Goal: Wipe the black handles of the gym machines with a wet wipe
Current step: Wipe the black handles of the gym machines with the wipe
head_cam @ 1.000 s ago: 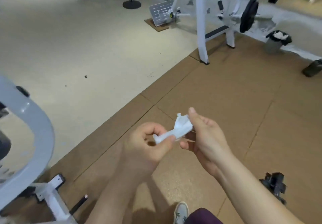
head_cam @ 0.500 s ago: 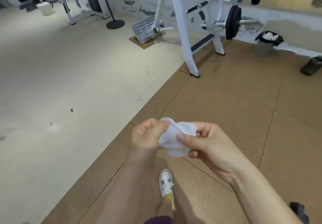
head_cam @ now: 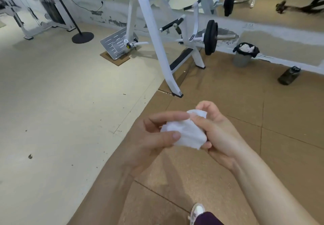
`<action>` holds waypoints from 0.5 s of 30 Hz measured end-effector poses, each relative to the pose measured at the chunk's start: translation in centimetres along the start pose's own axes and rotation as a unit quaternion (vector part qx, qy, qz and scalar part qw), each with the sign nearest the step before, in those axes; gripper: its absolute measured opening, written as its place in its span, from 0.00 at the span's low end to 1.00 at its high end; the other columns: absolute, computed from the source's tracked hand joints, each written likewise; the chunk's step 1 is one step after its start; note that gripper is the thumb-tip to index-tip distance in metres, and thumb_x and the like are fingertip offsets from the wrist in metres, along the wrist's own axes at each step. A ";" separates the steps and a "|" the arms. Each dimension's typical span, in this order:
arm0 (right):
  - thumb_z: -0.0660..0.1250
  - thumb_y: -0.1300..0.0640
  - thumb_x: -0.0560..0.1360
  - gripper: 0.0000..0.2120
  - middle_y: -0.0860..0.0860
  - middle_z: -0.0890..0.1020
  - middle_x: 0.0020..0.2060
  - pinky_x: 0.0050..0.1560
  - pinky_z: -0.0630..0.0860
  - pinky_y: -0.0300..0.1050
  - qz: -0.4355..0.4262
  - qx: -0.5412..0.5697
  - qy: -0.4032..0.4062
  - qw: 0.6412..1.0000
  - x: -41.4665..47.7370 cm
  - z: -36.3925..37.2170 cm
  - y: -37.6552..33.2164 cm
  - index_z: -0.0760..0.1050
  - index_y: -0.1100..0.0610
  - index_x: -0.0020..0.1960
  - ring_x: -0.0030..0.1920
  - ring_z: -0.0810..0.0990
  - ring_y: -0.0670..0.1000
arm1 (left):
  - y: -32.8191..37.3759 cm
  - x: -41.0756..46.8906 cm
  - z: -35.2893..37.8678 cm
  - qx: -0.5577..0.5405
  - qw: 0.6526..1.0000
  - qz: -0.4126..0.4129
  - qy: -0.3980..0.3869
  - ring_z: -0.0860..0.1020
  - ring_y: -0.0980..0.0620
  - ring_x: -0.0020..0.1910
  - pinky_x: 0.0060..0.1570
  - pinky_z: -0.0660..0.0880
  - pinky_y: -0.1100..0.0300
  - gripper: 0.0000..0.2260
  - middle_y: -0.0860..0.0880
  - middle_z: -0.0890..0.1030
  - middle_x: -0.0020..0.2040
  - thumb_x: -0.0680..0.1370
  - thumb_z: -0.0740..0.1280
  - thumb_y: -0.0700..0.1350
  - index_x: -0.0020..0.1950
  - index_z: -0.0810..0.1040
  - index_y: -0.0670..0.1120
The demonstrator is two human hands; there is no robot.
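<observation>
A: In the head view, where is the wet wipe (head_cam: pixel 184 133)?

B: It sits between both hands, in front of the person's body, above the brown floor mats (head_cam: pixel 228 93). The left hand (head_cam: pixel 152 137) pinches its left edge with thumb and forefinger, and the right hand (head_cam: pixel 217 133) is closed on its right side, fingers curled behind it.

A: Why is it held so?

B: Probably the person is refolding it, to get a clean, flat face before wiping.

A: How does the wipe look?

B: White, crumpled, in a loose bunch with soft folds. I cannot tell if it is dirty.

A: And the black handles?

B: One black handle (head_cam: pixel 171 24) is at about twelve o'clock from the hands, on the white machine (head_cam: pixel 157 40), well apart. A bin (head_cam: pixel 242 58) stands at about one o'clock.
</observation>
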State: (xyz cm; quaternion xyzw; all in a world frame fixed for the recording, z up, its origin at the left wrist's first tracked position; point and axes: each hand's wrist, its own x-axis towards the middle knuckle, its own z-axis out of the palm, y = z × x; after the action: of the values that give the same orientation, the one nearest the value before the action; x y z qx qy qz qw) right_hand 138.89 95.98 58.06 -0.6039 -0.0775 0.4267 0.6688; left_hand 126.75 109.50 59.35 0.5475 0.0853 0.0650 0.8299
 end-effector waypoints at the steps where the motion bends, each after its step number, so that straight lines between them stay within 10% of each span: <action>1: 0.62 0.57 0.79 0.05 0.52 0.75 0.35 0.18 0.59 0.35 -0.008 -0.015 -0.010 1.000 1.7 -0.9 -1.0 0.70 0.50 0.46 0.25 0.67 0.46 | 0.1 2.8 -0.4 -0.010 1.000 0.017 0.022 0.81 0.50 0.49 0.49 0.78 0.58 0.16 0.47 0.84 0.46 0.63 0.75 0.36 0.49 0.85 0.46; 10: 0.70 0.55 0.72 0.10 0.52 0.70 0.28 0.27 0.63 0.35 -0.046 -0.227 -0.113 0.966 18.4 -12.8 -13.0 0.81 0.63 0.42 0.27 0.66 0.46 | -0.5 28.6 1.0 0.318 0.905 0.066 0.273 0.80 0.62 0.42 0.43 0.76 0.69 0.10 0.58 0.83 0.42 0.69 0.75 0.41 0.39 0.82 0.58; 15: 0.68 0.57 0.74 0.07 0.52 0.76 0.37 0.37 0.68 0.38 -0.047 -0.191 -0.087 0.976 28.0 -17.7 -19.2 0.84 0.59 0.46 0.36 0.71 0.47 | -0.1 39.6 0.0 0.227 0.914 0.057 0.332 0.81 0.58 0.38 0.43 0.78 0.62 0.04 0.52 0.83 0.38 0.73 0.72 0.45 0.41 0.78 0.47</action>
State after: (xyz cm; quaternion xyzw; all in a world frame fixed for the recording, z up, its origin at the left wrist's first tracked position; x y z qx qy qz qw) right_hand 176.48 103.30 58.77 -0.6768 -0.2443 0.4227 0.5510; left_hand 165.46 117.41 56.51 0.6722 0.3367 0.2694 0.6018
